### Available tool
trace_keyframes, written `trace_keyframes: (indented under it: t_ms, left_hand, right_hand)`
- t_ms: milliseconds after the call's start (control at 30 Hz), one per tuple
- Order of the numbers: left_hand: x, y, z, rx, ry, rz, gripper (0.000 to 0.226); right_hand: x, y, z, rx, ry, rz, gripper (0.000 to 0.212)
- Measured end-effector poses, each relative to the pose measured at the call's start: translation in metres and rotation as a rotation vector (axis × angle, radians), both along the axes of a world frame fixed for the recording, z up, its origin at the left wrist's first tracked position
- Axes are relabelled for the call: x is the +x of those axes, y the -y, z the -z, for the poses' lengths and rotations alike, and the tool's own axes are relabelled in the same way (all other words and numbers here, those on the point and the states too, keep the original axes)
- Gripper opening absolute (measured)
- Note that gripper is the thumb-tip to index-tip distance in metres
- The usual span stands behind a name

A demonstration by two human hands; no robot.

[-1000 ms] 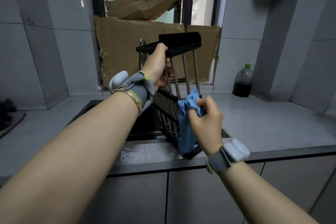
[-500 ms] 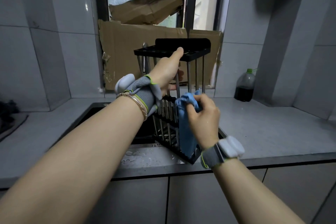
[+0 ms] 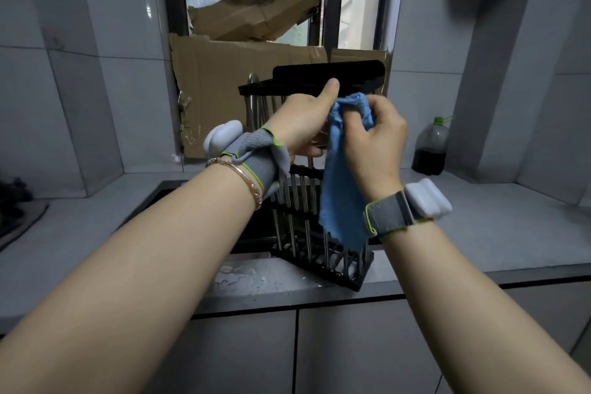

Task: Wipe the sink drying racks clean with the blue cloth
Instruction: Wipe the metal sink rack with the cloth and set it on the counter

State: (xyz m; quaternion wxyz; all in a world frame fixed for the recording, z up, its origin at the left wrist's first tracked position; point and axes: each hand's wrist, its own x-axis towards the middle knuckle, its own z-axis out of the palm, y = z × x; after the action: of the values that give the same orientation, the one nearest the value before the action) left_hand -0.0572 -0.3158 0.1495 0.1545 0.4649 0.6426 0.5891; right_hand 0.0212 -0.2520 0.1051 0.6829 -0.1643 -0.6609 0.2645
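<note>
- Fingers (image 3: 382,109) of our right hand (image 3: 375,141) pinch the soft blue cloth (image 3: 342,201), which has risen from mid-bars to centre frame.
- Our left hand (image 3: 302,125) grips the black-framed steel-bar drying rack (image 3: 319,77); top edge next, we judge.

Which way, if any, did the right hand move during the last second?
Yes, upward. The right hand, gripping the blue cloth, was lower than the bottle on the counter; now it is level with the bottle.

Drying rack (image 3: 351,73) stands on end on the sink (image 3: 243,278) front ledge, filling the basin's right part. Faucet (image 3: 252,96) and cardboard (image 3: 217,86) close the space just behind it. Open counter (image 3: 495,233) lies to its right, as far as the bottle (image 3: 430,150) near the wall.
</note>
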Motion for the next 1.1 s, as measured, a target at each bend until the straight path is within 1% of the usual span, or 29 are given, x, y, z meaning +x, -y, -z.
trace_keyframes:
  t_ms: [33, 100, 133, 200, 267, 333, 433, 500, 600, 667, 733, 800, 833, 967, 1033, 1067, 1100]
  left_hand:
    - [-0.002, 0.001, 0.001, 0.032, -0.023, -0.036, 0.052]
    - [-0.009, 0.002, 0.007, 0.166, -0.126, -0.199, 0.057]
    - [-0.013, 0.003, 0.011, 0.217, -0.21, -0.301, 0.055]
    - [-0.012, 0.002, 0.019, 0.237, -0.328, -0.437, 0.039]
    - [-0.008, 0.0, 0.028, 0.239, -0.402, -0.469, 0.022]
    - [-0.006, -0.003, 0.035, 0.255, -0.474, -0.477, 0.026]
    - [-0.008, -0.001, 0.041, 0.392, -0.543, -0.528, 0.025]
    - [-0.006, 0.003, 0.042, 0.456, -0.511, -0.56, 0.028]
    - [-0.002, 0.004, 0.046, 0.435, -0.453, -0.521, 0.037]
    - [-0.001, 0.003, 0.048, 0.399, -0.353, -0.474, 0.037]
    - [-0.007, -0.002, 0.049, 0.358, -0.205, -0.409, 0.029]
    - [-0.01, -0.006, 0.05, 0.363, -0.147, -0.376, 0.038]
    - [-0.011, -0.007, 0.05, 0.363, -0.147, -0.381, 0.038]
    - [-0.007, -0.012, 0.047, 0.378, -0.155, -0.376, 0.036]
    - [-0.008, -0.012, 0.047, 0.389, -0.16, -0.379, 0.036]
    - [-0.01, -0.012, 0.048, 0.391, -0.165, -0.383, 0.037]
    - [-0.011, -0.012, 0.048, 0.398, -0.171, -0.384, 0.037]
  right_hand:
    - [0.002, -0.006, 0.004, -0.032, -0.042, -0.055, 0.009]
    - [0.007, -0.014, 0.01, -0.091, -0.105, -0.148, 0.011]
    - [0.007, -0.015, 0.011, -0.104, -0.109, -0.178, 0.013]
    - [0.004, -0.013, 0.011, -0.102, -0.101, -0.209, 0.021]
    - [0.0, -0.009, 0.01, -0.117, -0.125, -0.215, 0.027]
    - [-0.001, -0.011, 0.008, -0.162, -0.167, -0.223, 0.029]
    - [0.001, -0.018, 0.009, -0.216, -0.203, -0.245, 0.027]
    - [0.002, -0.018, 0.007, -0.308, -0.236, -0.298, 0.029]
    - [-0.002, -0.016, 0.0, -0.486, -0.327, -0.344, 0.032]
    - [-0.003, -0.016, -0.005, -0.532, -0.358, -0.307, 0.031]
    - [-0.004, -0.018, -0.006, -0.55, -0.385, -0.287, 0.026]
    - [-0.002, -0.017, -0.003, -0.586, -0.45, -0.292, 0.021]
    - [-0.002, -0.017, 0.0, -0.592, -0.497, -0.288, 0.021]
    - [0.0, -0.017, 0.003, -0.653, -0.65, -0.163, 0.023]
    - [0.0, -0.02, 0.001, -0.681, -0.653, -0.184, 0.017]
    - [0.0, -0.02, 0.0, -0.661, -0.631, -0.222, 0.012]
    - [0.0, -0.017, -0.002, -0.623, -0.607, -0.264, 0.011]
